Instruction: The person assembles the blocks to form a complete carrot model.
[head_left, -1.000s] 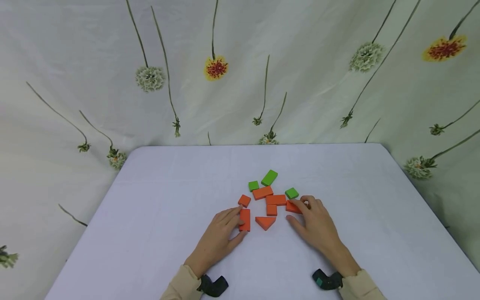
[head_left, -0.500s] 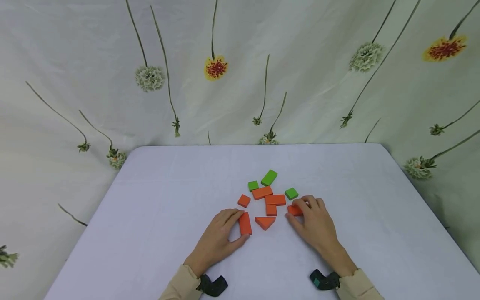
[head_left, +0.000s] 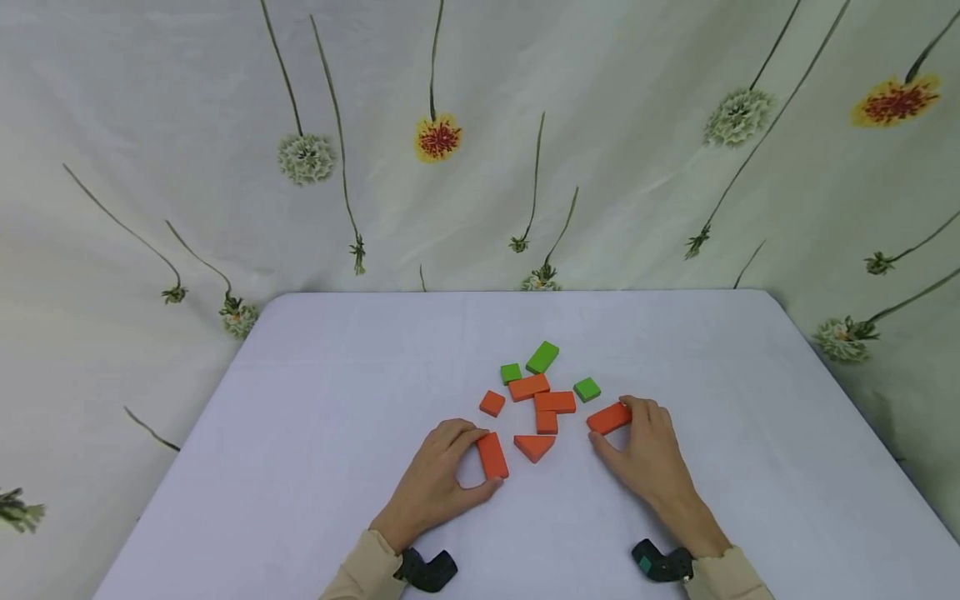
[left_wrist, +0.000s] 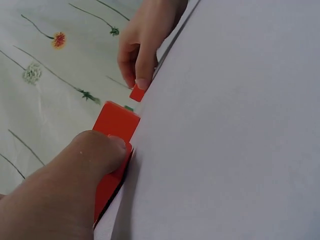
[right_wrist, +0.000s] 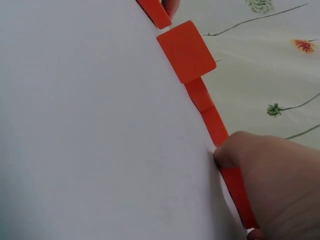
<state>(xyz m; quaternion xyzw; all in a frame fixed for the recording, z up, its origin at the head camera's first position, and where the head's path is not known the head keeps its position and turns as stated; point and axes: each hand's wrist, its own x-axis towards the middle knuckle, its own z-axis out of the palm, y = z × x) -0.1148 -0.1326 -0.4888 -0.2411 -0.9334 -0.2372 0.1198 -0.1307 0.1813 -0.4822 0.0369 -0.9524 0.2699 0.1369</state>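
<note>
Smooth, matt orange-red and green blocks with crisp edges lie around the centre of the frame on a pale, softly lit white table (head_left: pixel 352 375). Behind it, across the upper part, hangs a loosely creased fabric backdrop (head_left: pixel 630 92) printed with long-stemmed flowers, white pompom heads and yellow-red ones.

Just below and left of the cluster, the left hand (head_left: pixel 441 477) pinches the long orange rectangular block (head_left: pixel 492 457), thumb at its near end and fingers at its far end. Right of the cluster, the right hand (head_left: pixel 654 454) grips the slanted orange rectangular block (head_left: pixel 609 418) between thumb and fingers at its two ends. The hands are well apart.

Between the two held pieces lies the orange triangular block (head_left: pixel 534 447), its point toward the bottom of the frame. Above it, the horizontal orange block (head_left: pixel 555 402) meets a short orange block (head_left: pixel 546 422) below and a tilted orange block (head_left: pixel 528 387) above. A small orange block (head_left: pixel 492 403) lies apart at the left. The green rectangular block (head_left: pixel 542 357) slants at the top, with one small green block (head_left: pixel 510 373) to its lower left and another green block (head_left: pixel 587 389) farther right.
</note>
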